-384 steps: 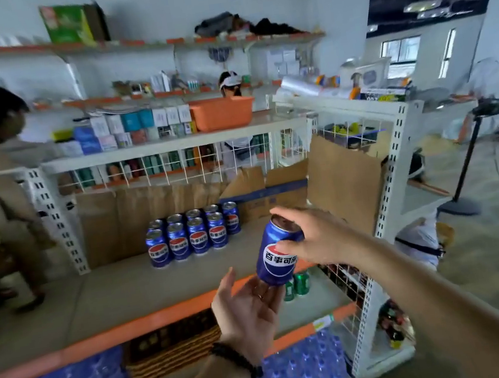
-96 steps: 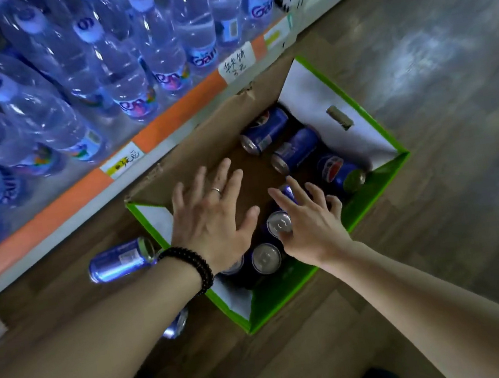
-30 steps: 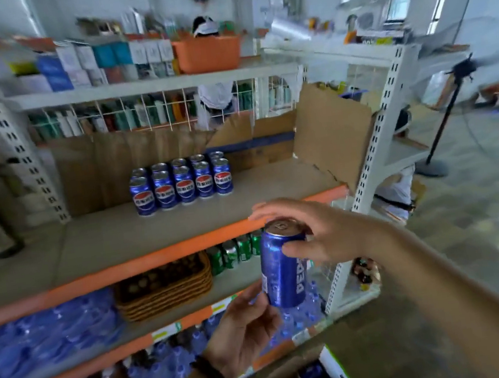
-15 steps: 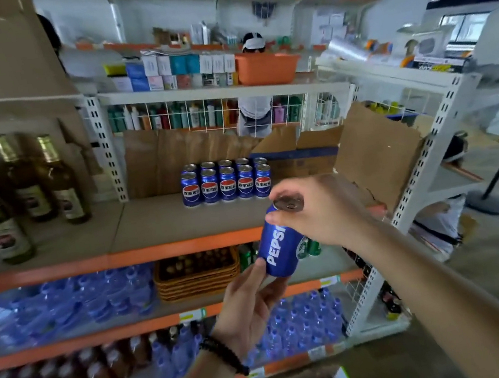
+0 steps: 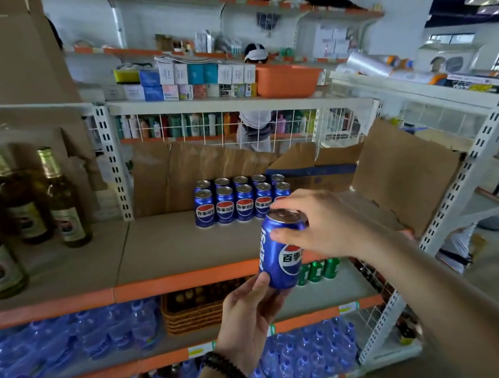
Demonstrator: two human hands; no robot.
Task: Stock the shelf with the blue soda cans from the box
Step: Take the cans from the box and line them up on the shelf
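"PEPSI" — on the held blue can (image 5: 278, 253)

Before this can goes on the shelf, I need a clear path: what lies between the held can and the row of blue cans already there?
Only bare grey shelf board, in the head view.

Soft daylight, wide-angle edge distortion, slight blur

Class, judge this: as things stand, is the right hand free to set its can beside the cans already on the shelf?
Probably yes: the right hand grips the can in front of the row of cans, with bare shelf between.
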